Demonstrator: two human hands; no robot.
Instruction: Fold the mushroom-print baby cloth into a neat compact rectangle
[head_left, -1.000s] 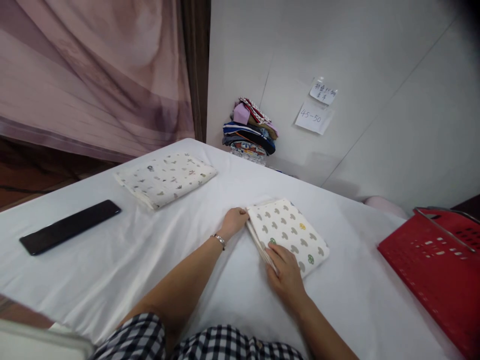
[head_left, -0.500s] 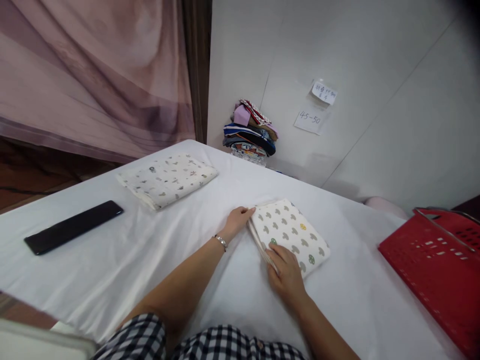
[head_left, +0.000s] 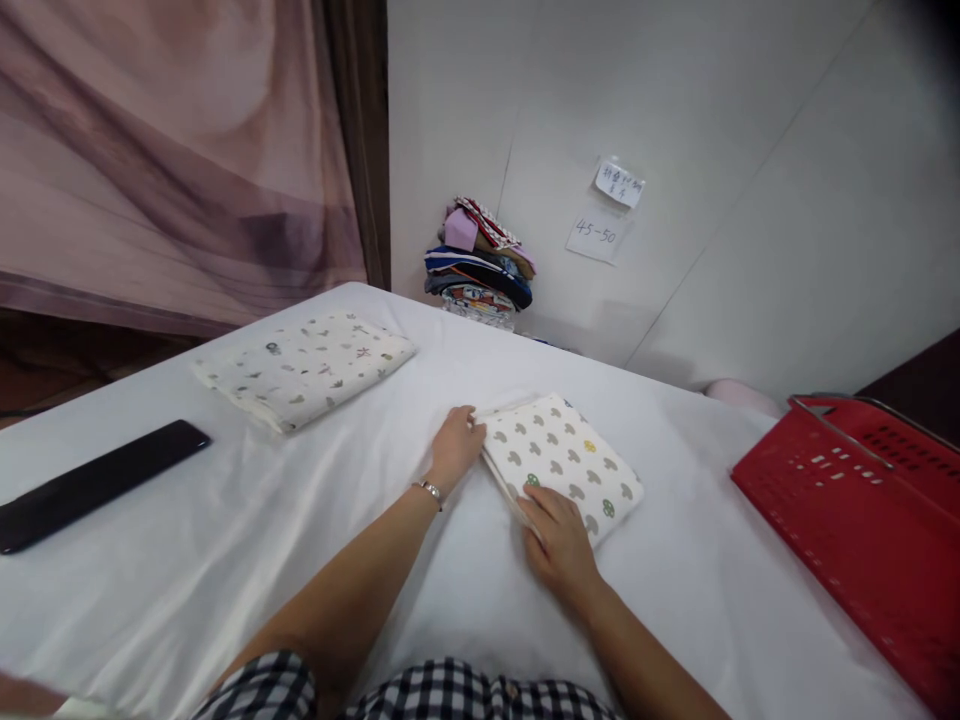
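Observation:
A folded white cloth (head_left: 564, 450) printed with grey, green and yellow mushrooms lies on the white-covered table, its layers showing along the near left edge. At its left corner, my left hand (head_left: 456, 445) has its fingers closed on the edge; a metal bracelet is on that wrist. My right hand (head_left: 562, 545) grips the near edge, fingers on top and thumb lower down at the side. Farther left lies a second folded white cloth (head_left: 315, 365) with small grey and green prints, touched by neither hand.
A long black flat object (head_left: 105, 480) lies at the table's left. On the right stands a red basket (head_left: 847, 540) with metal handles. Beyond the far edge is a stack of folded fabrics (head_left: 480, 260) against the wall. Paper notes (head_left: 596, 235) hang there; a pink curtain (head_left: 172, 150) hangs left.
The view has turned slightly right, so everything sits farther left. Both hands stay at the same edge of the mushroom-print cloth, which looks the same.

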